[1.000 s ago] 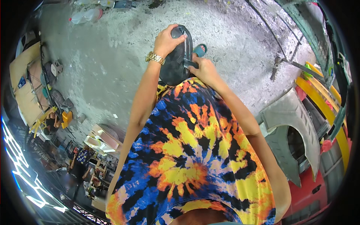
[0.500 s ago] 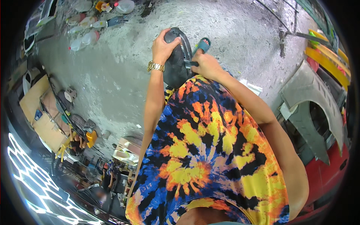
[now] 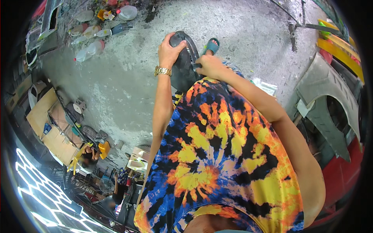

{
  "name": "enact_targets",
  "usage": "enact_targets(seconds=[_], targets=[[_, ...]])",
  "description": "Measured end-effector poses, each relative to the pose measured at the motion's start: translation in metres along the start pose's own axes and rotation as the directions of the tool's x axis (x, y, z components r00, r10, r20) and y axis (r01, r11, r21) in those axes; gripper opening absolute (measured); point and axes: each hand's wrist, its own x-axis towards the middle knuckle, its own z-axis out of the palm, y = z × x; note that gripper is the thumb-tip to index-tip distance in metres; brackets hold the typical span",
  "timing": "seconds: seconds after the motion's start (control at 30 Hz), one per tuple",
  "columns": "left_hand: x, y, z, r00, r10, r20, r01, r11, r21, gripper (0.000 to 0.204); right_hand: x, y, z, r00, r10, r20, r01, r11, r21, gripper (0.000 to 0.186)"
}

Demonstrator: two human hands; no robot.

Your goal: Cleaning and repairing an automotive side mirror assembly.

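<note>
- The left hand [image 3: 169,51] clasps the far end of a black rounded piece [image 3: 182,77], thumb bent over its top, fingers around its left edge.
- The right hand [image 3: 211,66] is slightly blurred; it seems to pinch a dark strip [image 3: 196,65] at the piece's right edge, though whether that strip is separate I cannot tell.
- The piece, long and oval with a dull, smooth face and a ridged right side, lies between the hands, its near end by the tie-dye shirt [image 3: 217,155].
- A gold link watch [image 3: 163,71] circles the left wrist.
- Beyond, on rough grey concrete [image 3: 128,73], lie a translucent plastic jug [image 3: 128,13] and a clear bottle [image 3: 91,50]; their contents are unclear.
- At right leans a curved grey panel [image 3: 328,79] with an arched cut-out.
</note>
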Motion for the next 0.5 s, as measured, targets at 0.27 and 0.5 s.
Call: enact_targets(seconds=[0.27,0.5], targets=[[-0.002,0.006,0.005,0.999,-0.007,0.041,0.01,0.998,-0.056,0.057,0.0,0.005,0.005,0.999,0.009,0.044,-0.007,1.0,-0.028,0.03],[-0.002,-0.009,0.004,1.0,0.001,0.027,0.0,0.999,-0.045,0.058,0.001,-0.002,0.009,0.996,-0.055,-0.072,0.055,0.998,-0.008,0.024]])
